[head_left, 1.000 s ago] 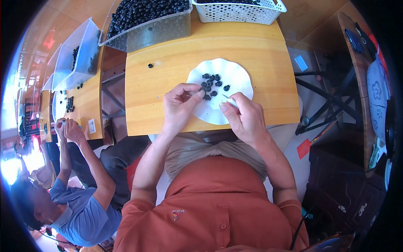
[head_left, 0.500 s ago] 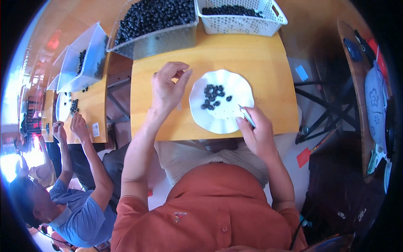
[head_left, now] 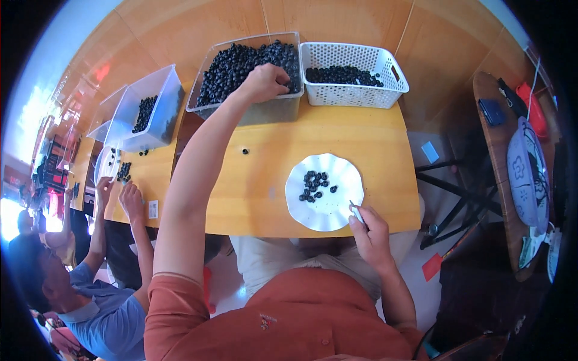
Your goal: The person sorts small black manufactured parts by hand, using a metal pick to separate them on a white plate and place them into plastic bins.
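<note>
At the far side of the bench (head_left: 385, 144), well ahead of the right hand (head_left: 374, 234), the left hand (head_left: 263, 84) reaches over the near wall of a clear plastic bin (head_left: 271, 112), its fingers bent down toward the heap of small black ring-like pieces (head_left: 232, 72). I cannot tell whether it pinches a piece, because the fingertips do not show clearly. Just to the right of the left hand stands a white perforated basket (head_left: 355, 98), which holds more dark pieces. The right hand grasps a slim pale-handled tool (head_left: 356, 212), whose narrow tip is over the right edge of a white scalloped plate (head_left: 328, 219). Left of this tip, a small group of pieces lies on the plate, one of them slightly apart. Another loose piece (head_left: 245, 151) lies on the bare wood, between the left hand and the plate. As I judge, this loose piece could roll away if the left forearm brushed it. A weak pinch could let a piece drop outside the bin. The plate might slide or tilt if the right knuckles pushed its rim, and the tip, if sharp, could prick the left fingers should both hands come close carelessly.
</note>
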Motion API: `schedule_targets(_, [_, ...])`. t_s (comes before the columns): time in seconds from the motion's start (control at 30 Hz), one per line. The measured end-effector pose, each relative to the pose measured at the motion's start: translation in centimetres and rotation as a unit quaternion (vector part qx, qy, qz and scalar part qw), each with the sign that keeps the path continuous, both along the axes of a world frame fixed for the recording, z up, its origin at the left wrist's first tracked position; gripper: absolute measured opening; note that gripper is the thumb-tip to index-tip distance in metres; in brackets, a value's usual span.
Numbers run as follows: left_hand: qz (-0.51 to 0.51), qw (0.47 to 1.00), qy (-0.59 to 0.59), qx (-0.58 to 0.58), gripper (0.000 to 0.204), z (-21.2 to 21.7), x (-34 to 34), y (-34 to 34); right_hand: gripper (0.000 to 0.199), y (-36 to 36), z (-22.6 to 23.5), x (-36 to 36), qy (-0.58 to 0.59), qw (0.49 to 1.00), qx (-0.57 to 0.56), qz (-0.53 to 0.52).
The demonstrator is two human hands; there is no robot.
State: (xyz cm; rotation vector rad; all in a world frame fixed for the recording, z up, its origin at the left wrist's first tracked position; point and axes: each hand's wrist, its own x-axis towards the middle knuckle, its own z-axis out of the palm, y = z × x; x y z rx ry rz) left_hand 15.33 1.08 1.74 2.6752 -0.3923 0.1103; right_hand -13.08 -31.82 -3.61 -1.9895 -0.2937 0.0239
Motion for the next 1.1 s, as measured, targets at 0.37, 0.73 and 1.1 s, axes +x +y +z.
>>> schedule_targets(0.37, [-0.015,0.989,0.012,-0.145,0.021,-0.2,0.3,0.6,0.023,-0.6,-1.7,0.3,0.005,0.998,0.055,-0.022])
schedule_targets(0.73, [-0.048,0.805,0.021,-0.591,0.014,-1.4,-10.9,-1.1,0.023,0.1,-2.1,0.9,0.043,0.995,0.088,-0.017])
schedule_targets(1.1, [-0.011,0.538,0.172,-0.825,0.028,-7.4,-18.8,-5.8,0.023,0.9,-2.2,1.1,0.053,0.993,0.108,-0.007])
